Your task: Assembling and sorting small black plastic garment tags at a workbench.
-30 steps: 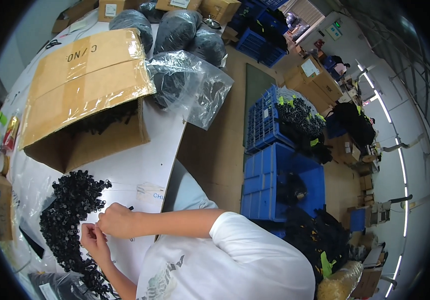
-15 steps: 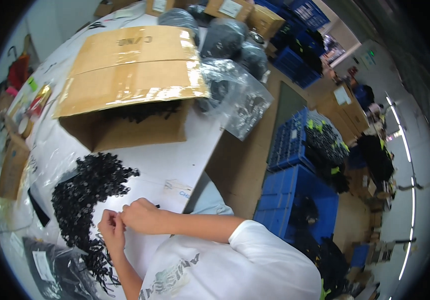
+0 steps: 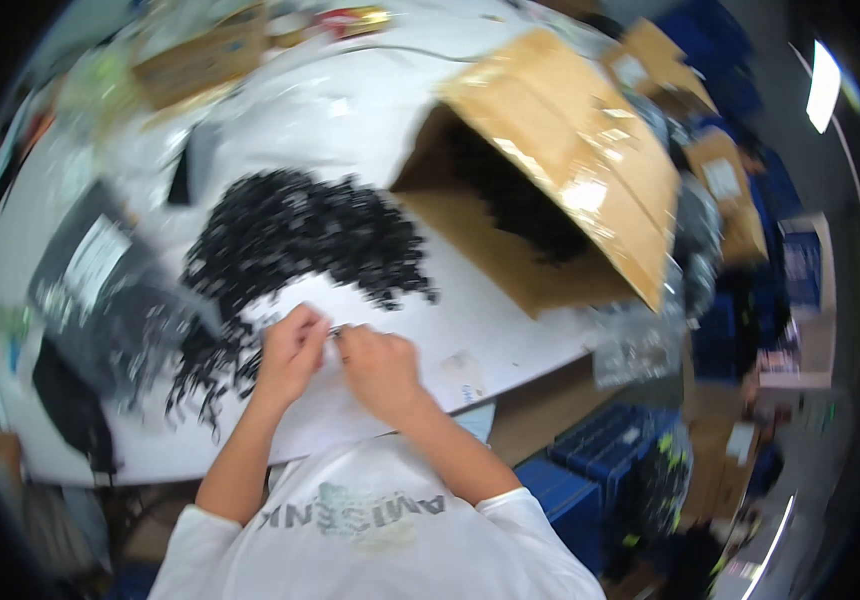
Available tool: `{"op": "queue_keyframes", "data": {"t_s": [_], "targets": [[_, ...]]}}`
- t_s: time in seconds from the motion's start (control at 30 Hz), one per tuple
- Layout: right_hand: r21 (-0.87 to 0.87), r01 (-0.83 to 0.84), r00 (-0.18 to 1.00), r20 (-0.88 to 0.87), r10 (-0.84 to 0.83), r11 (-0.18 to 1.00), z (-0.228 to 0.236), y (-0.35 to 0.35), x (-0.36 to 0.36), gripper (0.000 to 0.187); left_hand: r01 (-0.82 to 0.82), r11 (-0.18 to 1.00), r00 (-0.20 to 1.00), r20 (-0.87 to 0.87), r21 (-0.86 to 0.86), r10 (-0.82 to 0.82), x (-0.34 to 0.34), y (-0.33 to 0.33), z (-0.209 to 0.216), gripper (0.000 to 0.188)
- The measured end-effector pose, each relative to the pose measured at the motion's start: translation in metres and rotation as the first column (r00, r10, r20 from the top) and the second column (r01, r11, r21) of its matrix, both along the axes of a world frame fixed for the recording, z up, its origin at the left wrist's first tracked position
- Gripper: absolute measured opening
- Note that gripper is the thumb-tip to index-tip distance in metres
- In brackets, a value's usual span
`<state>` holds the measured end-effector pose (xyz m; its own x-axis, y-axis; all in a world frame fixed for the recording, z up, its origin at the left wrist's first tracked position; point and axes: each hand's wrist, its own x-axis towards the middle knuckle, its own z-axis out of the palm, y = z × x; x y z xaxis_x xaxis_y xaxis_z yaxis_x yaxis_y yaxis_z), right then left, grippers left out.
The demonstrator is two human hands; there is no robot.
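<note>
My left hand [image 3: 291, 352] and my right hand [image 3: 382, 372] meet over the white table, fingertips almost touching. Both are closed in a pinch. A tiny dark piece [image 3: 337, 332] shows at the right fingertips; motion blur hides its exact kind. Whatever the left fingers pinch is hidden. Just beyond the hands spreads a heap of small black pieces [image 3: 305, 225], some ring-like, others thin and strap-like. Its strap-like end trails down beside my left forearm.
A cardboard box [image 3: 590, 150] lies on its side at the right, its opening toward me, black pieces inside. Clear plastic bags with dark contents [image 3: 115, 275] lie at the left. Blue crates [image 3: 600, 450] stand below the table's right edge [image 3: 540, 372].
The view has swung, so the box now appears farther right and the heap straight ahead. My hands stay pinched together; the right has drawn slightly apart from the left.
</note>
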<state>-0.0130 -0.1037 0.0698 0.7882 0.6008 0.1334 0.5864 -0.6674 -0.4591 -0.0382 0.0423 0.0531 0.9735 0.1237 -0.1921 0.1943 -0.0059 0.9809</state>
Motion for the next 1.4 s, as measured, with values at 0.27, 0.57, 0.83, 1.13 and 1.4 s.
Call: {"op": "queue_keyframes", "data": {"t_s": [0.27, 0.57, 0.83, 1.13, 1.4], "targets": [[0.215, -0.183, 0.983, 0.018, 0.184, 0.959, 0.003, 0.002, 0.011, 0.011, 0.177, 0.835, 0.951, -0.127, -0.521, -0.281, -0.013, 0.022, -0.022, 0.029], [0.28, -0.192, 0.96, -0.143, 0.239, 0.94, -0.001, -0.005, 0.016, 0.008, -0.107, 0.986, 0.991, 0.095, 0.131, 0.095, -0.006, 0.011, -0.008, 0.016], [0.41, -0.061, 0.938, -0.288, 0.192, 0.91, 0.002, -0.006, 0.013, 0.008, 0.043, 0.882, 0.998, -0.028, -0.469, -0.063, 0.0, 0.011, -0.022, 0.015], [0.202, 0.0, 0.944, -0.322, 0.066, 0.979, -0.002, -0.006, 0.012, 0.011, 0.123, 0.851, 0.885, 0.332, 0.511, -0.328, -0.003, 0.021, -0.02, 0.019], [0.1, -0.019, 0.942, -0.332, 0.051, 0.995, -0.01, -0.013, 0.013, 0.014, 0.078, 0.906, 0.862, 0.429, 0.416, -0.271, -0.004, 0.014, -0.019, 0.017]]}}
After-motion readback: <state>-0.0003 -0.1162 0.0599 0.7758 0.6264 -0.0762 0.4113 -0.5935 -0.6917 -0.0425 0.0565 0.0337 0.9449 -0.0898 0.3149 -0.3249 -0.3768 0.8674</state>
